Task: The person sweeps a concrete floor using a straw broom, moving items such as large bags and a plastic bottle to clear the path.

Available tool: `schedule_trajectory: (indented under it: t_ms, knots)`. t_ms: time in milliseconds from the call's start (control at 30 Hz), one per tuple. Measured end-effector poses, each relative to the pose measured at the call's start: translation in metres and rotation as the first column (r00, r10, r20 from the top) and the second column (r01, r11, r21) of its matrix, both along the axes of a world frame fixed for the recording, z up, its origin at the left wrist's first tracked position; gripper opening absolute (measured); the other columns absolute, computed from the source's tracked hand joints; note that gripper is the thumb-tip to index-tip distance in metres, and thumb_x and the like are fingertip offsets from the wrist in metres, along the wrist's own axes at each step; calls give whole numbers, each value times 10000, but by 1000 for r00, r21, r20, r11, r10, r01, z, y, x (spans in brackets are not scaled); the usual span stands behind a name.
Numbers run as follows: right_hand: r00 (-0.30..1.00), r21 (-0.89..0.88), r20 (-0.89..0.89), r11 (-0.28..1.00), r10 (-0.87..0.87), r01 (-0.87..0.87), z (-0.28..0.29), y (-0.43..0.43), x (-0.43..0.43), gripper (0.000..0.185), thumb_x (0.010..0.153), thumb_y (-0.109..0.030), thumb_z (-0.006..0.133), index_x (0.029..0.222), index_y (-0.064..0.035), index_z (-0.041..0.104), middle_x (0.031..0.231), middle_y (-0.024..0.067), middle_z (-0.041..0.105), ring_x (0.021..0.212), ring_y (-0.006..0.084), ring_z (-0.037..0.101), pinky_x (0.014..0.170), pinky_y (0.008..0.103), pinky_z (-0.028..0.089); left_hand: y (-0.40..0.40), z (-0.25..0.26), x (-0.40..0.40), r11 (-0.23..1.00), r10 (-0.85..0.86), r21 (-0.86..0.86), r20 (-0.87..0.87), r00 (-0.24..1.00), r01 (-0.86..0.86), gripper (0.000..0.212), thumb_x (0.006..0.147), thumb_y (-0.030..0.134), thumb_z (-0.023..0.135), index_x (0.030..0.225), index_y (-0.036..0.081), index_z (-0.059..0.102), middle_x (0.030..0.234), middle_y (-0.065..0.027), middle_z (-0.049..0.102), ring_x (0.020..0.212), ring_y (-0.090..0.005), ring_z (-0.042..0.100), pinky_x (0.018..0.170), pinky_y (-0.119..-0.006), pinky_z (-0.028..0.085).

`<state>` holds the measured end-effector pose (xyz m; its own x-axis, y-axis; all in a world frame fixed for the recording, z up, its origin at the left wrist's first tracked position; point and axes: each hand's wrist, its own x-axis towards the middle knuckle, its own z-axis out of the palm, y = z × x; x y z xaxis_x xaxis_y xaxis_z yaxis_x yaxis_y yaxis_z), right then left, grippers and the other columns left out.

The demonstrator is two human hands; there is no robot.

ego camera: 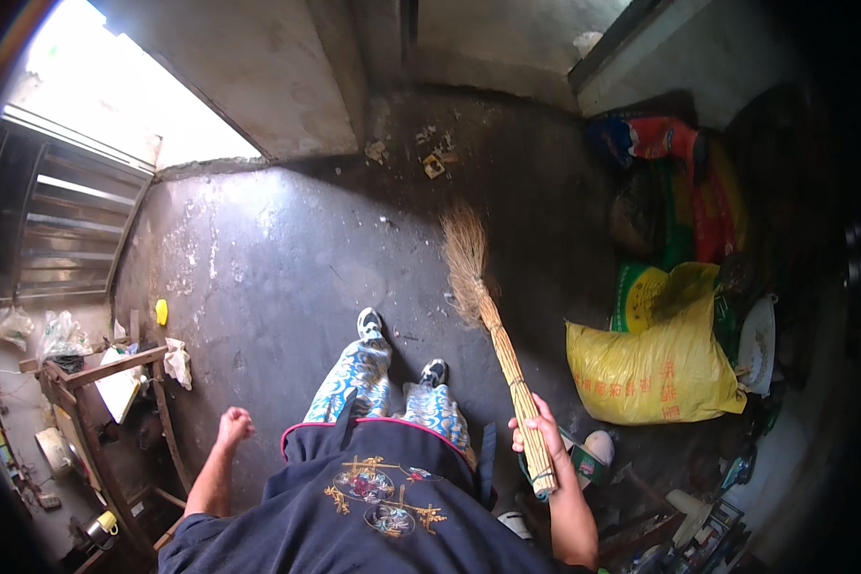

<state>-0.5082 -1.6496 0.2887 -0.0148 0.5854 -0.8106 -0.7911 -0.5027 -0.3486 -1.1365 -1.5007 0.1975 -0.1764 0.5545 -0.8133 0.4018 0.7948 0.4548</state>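
Observation:
My right hand (543, 435) is wrapped around the lower handle of a straw broom (508, 349) made of bundled stalks. The broom tilts up and away, and its frayed bristles (466, 251) spread over the dark concrete floor (280, 265). Whether the bristles touch the floor is hard to tell. Out to the left, my left hand (235, 427) hangs with its fingers curled and nothing visible in it. Beyond the bristles lie a small yellow-and-dark wrapper (433, 166), pale scraps (377, 151) and scattered crumbs of debris.
At right, a full yellow woven sack (649, 373) rests near other colourful bags (664, 140) and a white basin (758, 346). A wooden frame (115, 367) with plastic bags stands at left. Behind it is a metal door (79, 215) by a bright doorway. A wall pillar (258, 79) juts out ahead.

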Motion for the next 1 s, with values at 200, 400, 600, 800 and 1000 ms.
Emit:
schedule_trajectory:
  t_ms: [200,400,600,800,1000]
  knots:
    - [997,-38,81,999,-9,13,10,49,-22,615,732,-91,491,1268,-222,219,842,206,503,526,245,511,458,387,454,231,7,-21,767,-284,524,-241,928,371,290,747,101,568,1023,46,500,894,-54,551,808,-153,533,680,-271,468]
    - [995,-68,100,997,-25,32,18,89,-18,599,721,-94,479,1253,-219,235,834,197,502,535,238,504,466,387,442,438,146,92,402,-268,801,-361,894,444,503,773,292,617,1188,77,431,1203,-152,448,1095,-276,450,886,-412,402]
    - [994,-50,103,998,-28,33,24,142,7,627,733,-88,465,1289,-215,208,830,193,506,535,234,504,469,381,446,559,279,217,-80,35,769,-634,773,634,590,765,371,604,1239,89,395,1290,-177,346,1192,-301,348,953,-420,337]
    - [991,-41,132,999,-2,8,18,199,55,579,726,-92,472,1254,-151,241,830,206,512,526,235,506,472,379,458,657,382,332,-358,384,686,-510,770,633,653,768,245,618,1300,71,282,1298,-177,323,1231,-301,276,1008,-417,250]
    - [988,-38,155,999,0,6,31,241,87,648,725,-107,509,1281,-148,180,828,212,514,556,234,527,488,375,481,724,427,397,-369,676,601,-350,649,709,702,771,293,581,1316,37,220,1340,-173,249,1253,-317,219,1022,-420,201]
